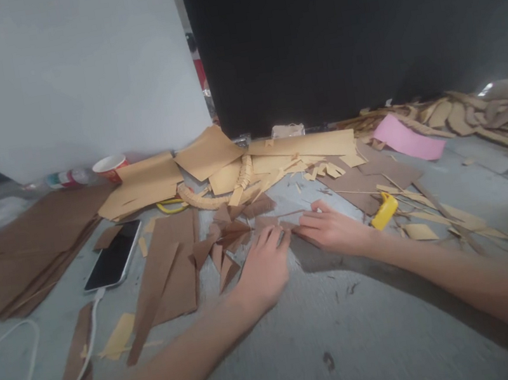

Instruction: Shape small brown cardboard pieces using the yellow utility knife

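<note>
My left hand point(265, 267) rests on the work surface with its fingers bent together over a small brown strip point(287, 225) of sheet material. Opposite it, my right hand point(330, 229) is closed, pinching the right end of the same strip, though the fingertips partly cover it. Just beyond and left of my fingers lies a heap of cut brown pieces point(230, 235), some pointed, touching or close to the left hand. Behind the heap curves a tan, ridged band point(203, 203). Whether the strip is paper or leather, I cannot tell.
A phone point(114, 255) with a white cable point(95, 337) lies left. Brown sheets point(27, 251) and tan sheets point(142, 185) are stacked behind, near a paper cup point(110, 169). To the right are a yellow object point(384, 211), tan scraps point(419, 232) and a pink sheet point(409, 137).
</note>
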